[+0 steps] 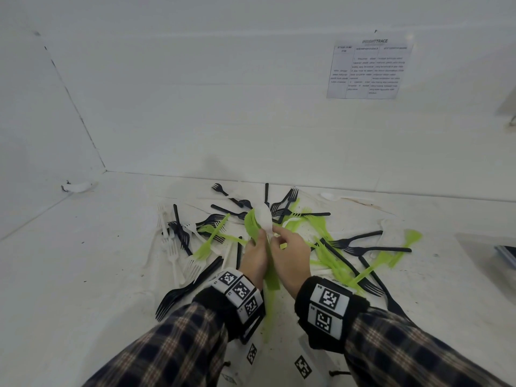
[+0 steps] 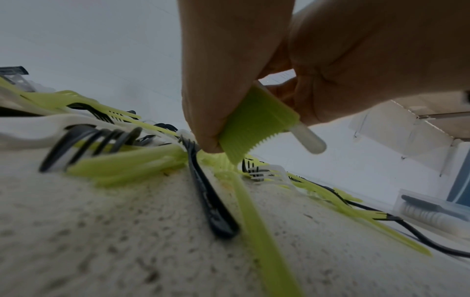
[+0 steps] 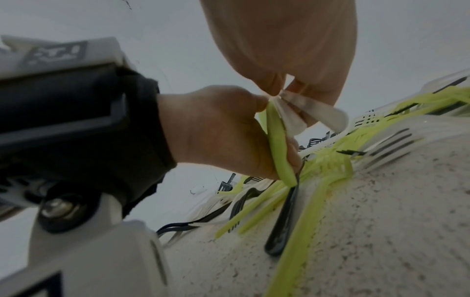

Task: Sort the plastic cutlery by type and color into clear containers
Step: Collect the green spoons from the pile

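Over cutlery pile (image 1: 321,241): left hand (image 1: 255,256) grips green stack (image 1: 272,277); right hand (image 1: 293,255) pinches one white spoon (image 1: 264,216).

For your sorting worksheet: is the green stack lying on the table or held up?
Held up: the left hand grips the green stack, its handles sticking out above the table.

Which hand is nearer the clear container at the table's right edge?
Right. The right hand is on the side of the clear container, pinching a white spoon; the left hand sits farther left, gripping green spoons.
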Demonstrator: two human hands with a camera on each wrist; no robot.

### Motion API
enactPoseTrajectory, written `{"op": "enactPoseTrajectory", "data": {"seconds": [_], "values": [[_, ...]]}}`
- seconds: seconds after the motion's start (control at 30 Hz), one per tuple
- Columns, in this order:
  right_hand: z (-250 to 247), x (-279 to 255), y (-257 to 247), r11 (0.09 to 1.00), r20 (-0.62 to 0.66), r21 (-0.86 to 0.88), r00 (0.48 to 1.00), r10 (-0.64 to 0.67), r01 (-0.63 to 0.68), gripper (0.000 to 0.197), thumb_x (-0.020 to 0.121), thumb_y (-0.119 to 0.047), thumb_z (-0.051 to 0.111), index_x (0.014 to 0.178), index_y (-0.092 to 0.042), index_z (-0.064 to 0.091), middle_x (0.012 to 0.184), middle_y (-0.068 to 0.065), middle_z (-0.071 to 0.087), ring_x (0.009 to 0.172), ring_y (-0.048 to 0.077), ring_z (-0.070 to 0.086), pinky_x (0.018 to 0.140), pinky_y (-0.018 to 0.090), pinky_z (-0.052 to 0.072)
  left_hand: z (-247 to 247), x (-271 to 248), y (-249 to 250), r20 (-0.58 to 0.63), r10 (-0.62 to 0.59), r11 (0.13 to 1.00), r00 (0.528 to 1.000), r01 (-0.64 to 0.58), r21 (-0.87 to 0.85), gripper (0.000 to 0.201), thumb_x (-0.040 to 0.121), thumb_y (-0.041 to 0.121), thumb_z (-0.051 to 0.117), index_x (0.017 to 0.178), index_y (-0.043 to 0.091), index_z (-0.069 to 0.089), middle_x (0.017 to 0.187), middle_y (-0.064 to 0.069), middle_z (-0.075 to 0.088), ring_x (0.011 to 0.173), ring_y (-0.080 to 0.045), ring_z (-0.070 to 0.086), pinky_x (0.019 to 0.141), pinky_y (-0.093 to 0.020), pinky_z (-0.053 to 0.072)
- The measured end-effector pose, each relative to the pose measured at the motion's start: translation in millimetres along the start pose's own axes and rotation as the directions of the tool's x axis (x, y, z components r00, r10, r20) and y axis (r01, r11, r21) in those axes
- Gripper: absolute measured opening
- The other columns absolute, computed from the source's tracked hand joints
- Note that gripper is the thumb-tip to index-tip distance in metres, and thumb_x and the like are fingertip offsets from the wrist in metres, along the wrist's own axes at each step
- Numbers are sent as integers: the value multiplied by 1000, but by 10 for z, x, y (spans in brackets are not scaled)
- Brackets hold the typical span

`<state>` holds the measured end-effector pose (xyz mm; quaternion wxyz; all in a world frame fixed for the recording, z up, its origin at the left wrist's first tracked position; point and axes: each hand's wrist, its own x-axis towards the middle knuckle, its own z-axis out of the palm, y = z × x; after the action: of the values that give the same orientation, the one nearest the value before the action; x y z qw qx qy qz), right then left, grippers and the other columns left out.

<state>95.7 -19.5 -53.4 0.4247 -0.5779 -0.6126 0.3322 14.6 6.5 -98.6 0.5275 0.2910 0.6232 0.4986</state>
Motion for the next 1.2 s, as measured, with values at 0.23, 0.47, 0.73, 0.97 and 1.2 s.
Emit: {"op": "enactPoseTrajectory", "data": {"seconds": [0.23, 0.47, 0.73, 0.97, 1.2], "values": [[-22, -20, 2, 999, 21, 25, 1000, 21, -21, 31, 92, -6, 45, 120, -9, 57, 112, 7, 60, 99, 16, 53, 77, 12, 34, 80, -26, -4, 77, -8, 993, 997, 17, -115, 59, 95, 55, 31, 133, 13, 47, 122, -14, 61, 110, -28, 60, 99, -44, 47], [-120, 41, 13, 996, 109, 79, 993, 38, -46, 12, 93, -10, 47, 98, -13, 57, 78, -10, 52, 72, 5, 49, 58, 10, 36, 104, 39, -64, 68, -19, 990, 998, 28, -138, 59, 94, 55, 32, 134, 14, 47, 121, -13, 61, 108, -27, 61, 96, -44, 49], [-171, 105, -66, 956, 252, 231, 960, 122, -182, 30, 96, -8, 44, 126, -9, 50, 114, -6, 55, 110, 7, 49, 98, 22, 38, 144, 80, -32, 54, -39, 989, 998, 46, -139, 54, 98, 50, 32, 131, 13, 51, 121, -13, 62, 109, -27, 60, 99, -45, 47], [-240, 133, 44, 986, 238, 93, 964, 114, -140, 11, 97, -14, 40, 96, -11, 50, 87, -1, 54, 89, 18, 50, 69, 24, 41, 196, 70, -59, 113, -79, 977, 990, 100, -190, 55, 96, 52, 34, 129, 13, 53, 120, -13, 63, 109, -26, 60, 102, -45, 44], [-354, 187, 88, 997, 182, 66, 983, 15, -28, 10, 94, -13, 44, 89, -5, 48, 70, -2, 45, 62, 9, 40, 54, 21, 30, 302, 133, -119, 119, -67, 974, 991, 91, -208, 86, 62, 76, 48, 129, 22, 53, 116, -9, 66, 106, -27, 64, 97, -47, 48]]}}
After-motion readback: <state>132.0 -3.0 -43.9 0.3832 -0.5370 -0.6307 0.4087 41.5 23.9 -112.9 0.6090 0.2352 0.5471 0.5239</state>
